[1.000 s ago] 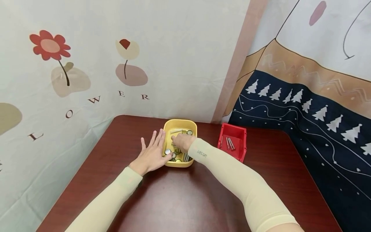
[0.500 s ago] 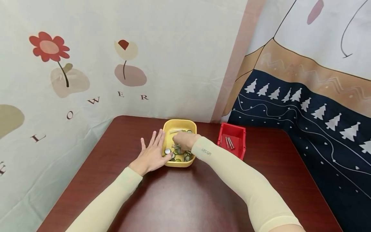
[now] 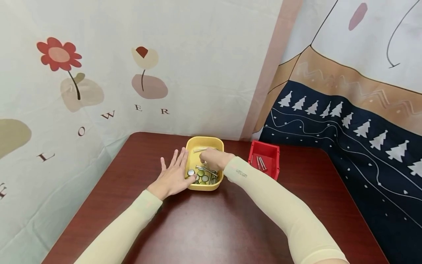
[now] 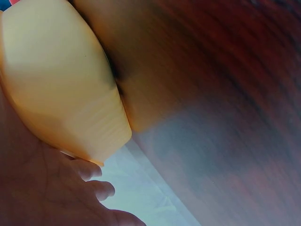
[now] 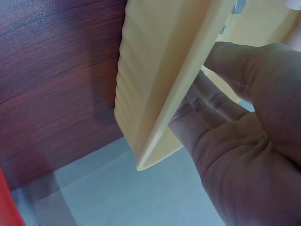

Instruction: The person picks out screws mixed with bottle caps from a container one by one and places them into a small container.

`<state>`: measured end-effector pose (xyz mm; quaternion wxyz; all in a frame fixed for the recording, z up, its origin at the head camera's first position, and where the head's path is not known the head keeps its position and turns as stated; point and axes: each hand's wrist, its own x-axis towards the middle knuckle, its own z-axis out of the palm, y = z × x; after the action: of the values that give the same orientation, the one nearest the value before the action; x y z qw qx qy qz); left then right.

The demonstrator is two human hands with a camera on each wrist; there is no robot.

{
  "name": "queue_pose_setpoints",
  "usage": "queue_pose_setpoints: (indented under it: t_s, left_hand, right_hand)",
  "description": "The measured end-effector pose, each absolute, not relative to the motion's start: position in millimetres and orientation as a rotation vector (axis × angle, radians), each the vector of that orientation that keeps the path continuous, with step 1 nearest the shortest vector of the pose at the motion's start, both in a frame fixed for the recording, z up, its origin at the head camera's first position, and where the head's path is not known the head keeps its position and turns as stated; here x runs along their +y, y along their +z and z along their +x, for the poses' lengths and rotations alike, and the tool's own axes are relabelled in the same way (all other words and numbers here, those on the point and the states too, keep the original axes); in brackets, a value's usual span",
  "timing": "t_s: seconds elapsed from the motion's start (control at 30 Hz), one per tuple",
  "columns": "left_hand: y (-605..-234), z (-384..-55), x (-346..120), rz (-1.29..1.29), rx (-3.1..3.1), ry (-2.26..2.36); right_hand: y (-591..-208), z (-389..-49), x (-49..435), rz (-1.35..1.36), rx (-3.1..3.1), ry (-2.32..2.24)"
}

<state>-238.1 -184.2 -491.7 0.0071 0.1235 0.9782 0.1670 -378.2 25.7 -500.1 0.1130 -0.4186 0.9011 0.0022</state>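
Note:
A yellow plastic bin point(image 3: 204, 187) holds long silver bolts point(image 3: 206, 169) and several round silver and gold-coloured discs point(image 3: 201, 173). My left hand point(image 3: 171, 176) lies against the bin's left side with its fingers straight and spread, the thumb over the rim. The left wrist view shows its palm along the yellow wall point(image 4: 70, 80). Inside the bin, my right hand point(image 3: 215, 158) reaches down with bent fingers just above the bolts. Its fingertips are hidden by the hand in the head view and by the bin wall point(image 5: 160, 70) in the right wrist view, so a grip cannot be seen.
A red bin point(image 3: 271, 161) with a few bolts point(image 3: 261, 163) stands right of the yellow one, partly behind the right sleeve. Both are near the back edge of the dark red table point(image 3: 197, 227). A printed cloth point(image 3: 204, 73) hangs behind.
My right hand has shifted slightly to the right inside the yellow bin, uncovering more bolts and discs below it. My left hand has stayed in place.

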Motion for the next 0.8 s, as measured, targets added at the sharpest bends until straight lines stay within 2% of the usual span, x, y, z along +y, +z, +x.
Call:
queue_pose_setpoints:
  t_s: [0.13, 0.17, 0.37, 0.63, 0.8]
  left_hand:
    - [-491, -239, -183, 0.387, 3.062, 0.520]
    - [-491, -239, -183, 0.389, 3.062, 0.522]
    - [-491, -239, -183, 0.386, 3.057, 0.515]
    - [-491, -238, -182, 0.385, 3.052, 0.522]
    - [-492, -238, -183, 0.375, 3.059, 0.504]
  right_hand:
    - [-495, -375, 27, -1.201, 2.661, -0.031]
    - [-504, -383, 27, -1.213, 2.659, -0.061]
    - [-510, -384, 32, -1.262, 2.700, -0.116]
    - [-441, -329, 44, -1.131, 2.695, -0.385]
    - [-433, -318, 49, -1.125, 2.732, -0.457]
